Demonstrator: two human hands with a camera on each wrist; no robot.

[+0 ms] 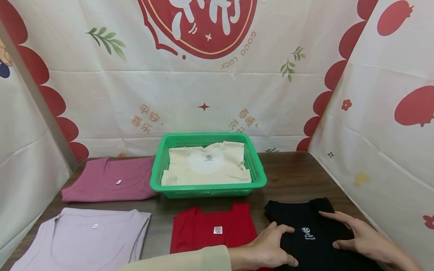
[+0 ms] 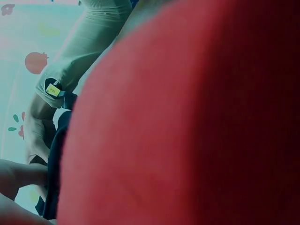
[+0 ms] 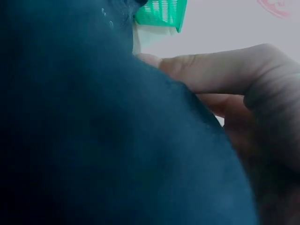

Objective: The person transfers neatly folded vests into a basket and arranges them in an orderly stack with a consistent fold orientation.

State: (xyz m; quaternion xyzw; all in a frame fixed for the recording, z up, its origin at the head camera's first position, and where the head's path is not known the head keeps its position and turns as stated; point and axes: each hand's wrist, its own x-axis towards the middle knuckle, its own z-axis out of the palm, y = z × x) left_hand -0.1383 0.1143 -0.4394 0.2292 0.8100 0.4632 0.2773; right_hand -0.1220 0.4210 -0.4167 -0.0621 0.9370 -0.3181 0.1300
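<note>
A folded black shirt [image 1: 306,229] with a small white print at its neck lies at the table's right front. My left hand [image 1: 268,246] holds its left side, with the thumb and fingers spread along the cloth. On the opposite side my right hand [image 1: 364,235] grips the shirt, thumb and index finger apart on its top. In the right wrist view, the thumb [image 3: 206,70] lies against the dark cloth edge, and the fingertips are hidden. A folded red shirt [image 1: 213,229] sits beside the black one, partly under my left forearm; it fills much of the left wrist view.
A green basket [image 1: 208,191] at the back middle holds a folded cream shirt [image 1: 207,162]. Folded pink [image 1: 115,180] and lavender shirts [image 1: 84,237] lie on the left of the brown table [image 1: 288,169]. Printed white cloth [image 1: 203,86] hangs around the back and sides.
</note>
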